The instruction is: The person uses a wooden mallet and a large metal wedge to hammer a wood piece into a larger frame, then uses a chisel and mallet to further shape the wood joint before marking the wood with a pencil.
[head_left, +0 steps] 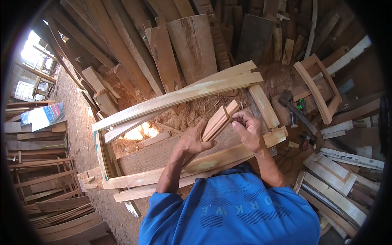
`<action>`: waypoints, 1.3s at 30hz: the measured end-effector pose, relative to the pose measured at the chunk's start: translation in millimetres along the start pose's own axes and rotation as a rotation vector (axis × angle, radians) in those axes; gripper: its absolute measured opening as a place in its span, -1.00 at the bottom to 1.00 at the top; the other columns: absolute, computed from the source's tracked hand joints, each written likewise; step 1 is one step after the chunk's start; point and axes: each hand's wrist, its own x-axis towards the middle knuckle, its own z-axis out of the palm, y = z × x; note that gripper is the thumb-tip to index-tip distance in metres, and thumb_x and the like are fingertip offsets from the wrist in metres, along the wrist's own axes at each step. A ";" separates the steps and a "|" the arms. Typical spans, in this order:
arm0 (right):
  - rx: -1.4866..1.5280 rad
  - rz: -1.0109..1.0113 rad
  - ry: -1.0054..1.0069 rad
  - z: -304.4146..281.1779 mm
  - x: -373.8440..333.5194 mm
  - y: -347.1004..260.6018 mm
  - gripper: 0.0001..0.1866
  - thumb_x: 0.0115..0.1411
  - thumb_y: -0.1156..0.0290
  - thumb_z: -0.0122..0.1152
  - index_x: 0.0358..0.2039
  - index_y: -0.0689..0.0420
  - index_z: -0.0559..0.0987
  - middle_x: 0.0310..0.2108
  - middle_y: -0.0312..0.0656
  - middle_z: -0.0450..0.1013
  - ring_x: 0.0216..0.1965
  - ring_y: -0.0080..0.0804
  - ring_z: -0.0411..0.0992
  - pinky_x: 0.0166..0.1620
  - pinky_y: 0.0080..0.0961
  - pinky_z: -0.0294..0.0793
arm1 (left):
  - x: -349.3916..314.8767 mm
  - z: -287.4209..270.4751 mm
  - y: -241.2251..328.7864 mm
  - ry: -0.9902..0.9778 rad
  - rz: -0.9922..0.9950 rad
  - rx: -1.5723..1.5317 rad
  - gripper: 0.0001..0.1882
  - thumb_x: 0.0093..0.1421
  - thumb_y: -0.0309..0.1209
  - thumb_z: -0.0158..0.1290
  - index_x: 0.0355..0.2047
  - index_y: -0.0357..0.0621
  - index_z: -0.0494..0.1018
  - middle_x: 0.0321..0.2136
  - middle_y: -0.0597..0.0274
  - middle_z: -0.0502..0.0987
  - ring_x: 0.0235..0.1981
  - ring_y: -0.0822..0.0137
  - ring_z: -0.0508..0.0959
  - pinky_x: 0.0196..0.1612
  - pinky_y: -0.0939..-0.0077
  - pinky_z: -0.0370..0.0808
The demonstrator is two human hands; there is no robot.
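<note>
My left hand [194,139] is closed round a short stack of reddish wooden strips [217,121], held at a slant over the bench. Beside the strips' far right end, my right hand [248,131] has its fingers curled in toward the thumb. Its fingertips are at the edge of the stack; whether they pinch anything is too small to tell. Under both hands lies a large pale wooden frame [175,96] with long rails and shorter end pieces. My forearms reach over its near rail [220,161].
A hammer [297,110] and a green tape measure [301,104] lie right of the frame. Farther right stands a small wooden frame [316,87]. Upright boards [192,47] lean at the back, above wood shavings [179,122]. Stacked timber [41,175] lines the left.
</note>
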 end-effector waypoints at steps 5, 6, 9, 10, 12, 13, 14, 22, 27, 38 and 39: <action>-0.237 -0.166 0.027 7.1 0.2 -0.5 -0.80 0.27 0.49 0.32 -0.14 0.24 0.54 -0.38 -0.30 0.52 -0.36 -0.60 0.46 -0.25 -0.55 0.50 | -7.4 12.8 -37.3 -0.047 0.086 -0.037 -0.07 0.05 0.01 0.30 0.25 -0.39 0.26 -0.06 -0.15 0.55 0.02 -0.02 0.58 0.08 0.17 0.53; -0.237 -0.166 0.030 9.0 -0.1 -2.8 -0.80 0.27 0.49 0.32 -0.14 0.24 0.54 -0.38 -0.30 0.52 -0.36 -0.60 0.46 -0.25 -0.55 0.50 | -10.8 8.9 -28.8 -0.267 -0.065 -0.422 -0.06 0.07 0.03 0.29 0.27 -0.39 0.25 -0.07 -0.12 0.56 -0.02 0.03 0.60 0.03 0.20 0.56; -0.308 -0.177 0.078 16.2 -0.1 -9.1 -0.75 0.25 0.45 0.38 -0.15 0.23 0.52 -0.46 -0.31 0.47 -0.42 -0.60 0.42 -0.32 -0.52 0.47 | -23.5 20.8 -26.5 -0.522 -0.293 -1.055 -0.04 0.09 0.07 0.28 0.31 -0.36 0.24 -0.11 -0.08 0.57 -0.13 0.11 0.64 -0.07 0.26 0.60; -0.342 -0.196 0.095 18.2 0.2 -9.2 -0.75 0.25 0.43 0.38 -0.15 0.22 0.52 -0.46 -0.36 0.41 -0.43 -0.64 0.34 -0.35 -0.57 0.41 | -30.1 29.0 -29.3 -0.554 -0.369 -1.307 -0.03 0.08 0.08 0.28 0.31 -0.34 0.25 -0.14 -0.06 0.57 -0.19 0.16 0.66 -0.12 0.29 0.62; -0.375 -0.213 0.112 20.2 0.3 -9.3 -0.75 0.25 0.42 0.38 -0.15 0.21 0.51 -0.47 -0.40 0.35 -0.45 -0.68 0.27 -0.37 -0.61 0.34 | -35.3 38.7 -32.0 -0.547 -0.458 -1.368 -0.02 0.03 0.09 0.28 0.29 -0.36 0.28 -0.19 -0.09 0.57 -0.27 0.09 0.66 -0.17 0.22 0.64; -0.379 -0.197 0.103 20.5 0.1 -9.5 -0.74 0.25 0.42 0.38 -0.15 0.21 0.51 -0.48 -0.40 0.34 -0.47 -0.68 0.26 -0.40 -0.61 0.33 | -35.4 41.5 -26.3 -0.500 -0.453 -1.402 -0.02 0.02 0.10 0.28 0.28 -0.37 0.29 -0.20 -0.11 0.57 -0.30 0.05 0.66 -0.21 0.19 0.65; -0.382 -0.180 0.093 21.0 0.1 -10.0 -0.74 0.24 0.43 0.38 -0.15 0.22 0.51 -0.49 -0.40 0.34 -0.49 -0.68 0.24 -0.43 -0.61 0.31 | -35.9 42.4 -21.4 -0.453 -0.448 -1.435 -0.02 0.01 0.11 0.27 0.27 -0.38 0.29 -0.21 -0.13 0.57 -0.32 0.02 0.67 -0.26 0.15 0.66; -0.424 -0.197 0.075 22.7 1.2 -16.8 -0.76 0.21 0.49 0.37 -0.17 0.22 0.50 -0.54 -0.32 0.38 -0.53 -0.59 0.34 -0.44 -0.54 0.39 | -39.5 48.8 -8.8 -0.385 -0.420 -1.547 -0.04 -0.02 0.06 0.26 0.23 -0.42 0.31 -0.25 -0.20 0.57 -0.40 -0.06 0.68 -0.33 0.08 0.69; -0.453 -0.215 0.051 19.9 2.0 -16.1 -0.76 0.22 0.49 0.36 -0.16 0.22 0.50 -0.53 -0.32 0.38 -0.54 -0.60 0.33 -0.45 -0.53 0.39 | -40.5 48.4 -7.6 -0.402 -0.408 -1.574 -0.06 -0.03 0.05 0.26 0.21 -0.44 0.32 -0.28 -0.18 0.56 -0.39 -0.06 0.68 -0.33 0.08 0.69; -0.253 -0.104 0.100 0.5 -3.1 1.8 -0.76 0.28 0.44 0.31 -0.09 0.24 0.52 -0.42 -0.36 0.42 -0.40 -0.66 0.35 -0.31 -0.60 0.42 | -38.5 41.2 -8.1 -0.407 -0.360 -1.496 0.01 -0.04 0.11 0.27 0.29 -0.36 0.32 -0.21 -0.07 0.57 -0.32 0.21 0.63 -0.34 0.36 0.67; -0.252 -0.104 0.102 0.0 -4.3 1.6 -0.76 0.28 0.44 0.31 -0.09 0.24 0.52 -0.42 -0.36 0.42 -0.40 -0.66 0.35 -0.31 -0.60 0.42 | -38.0 41.5 -7.5 -0.409 -0.360 -1.495 0.01 -0.04 0.11 0.27 0.29 -0.36 0.32 -0.21 -0.07 0.57 -0.32 0.21 0.63 -0.34 0.36 0.67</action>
